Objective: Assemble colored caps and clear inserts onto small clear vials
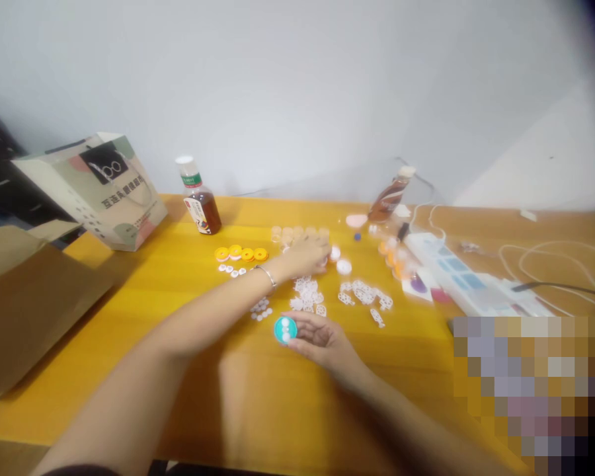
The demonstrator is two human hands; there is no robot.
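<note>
- Head view: the right hand (327, 338), just below the middle of the frame, pinches a turquoise disc (279, 328) by its edge between thumb and fingers; the remaining fingers are loosely curled.
- White round pieces (285, 322) sit in a line across the disc's face.
- The left hand (307, 256), near the middle of the frame, reaches palm down beside a row of pale caps (287, 233); blur hides its fingertips, so I cannot tell whether they grip anything.
- Paper shopping bag (123, 198), upper left: a black panel with a white glasses-like drawing, and a line of large dark Chinese characters too soft to read surely.
- Bottle of dark liquid (203, 205), left of centre: white cap, green band, pale label; lettering illegible.
- Tilted brown bottle (389, 198), upper right: light marks on its label, unreadable.
- On the yellow-brown desk (188, 390), orange rings (248, 254) lie left of the left hand; white openwork pieces (306, 294) lie between the hands, with more just to the right.
</note>
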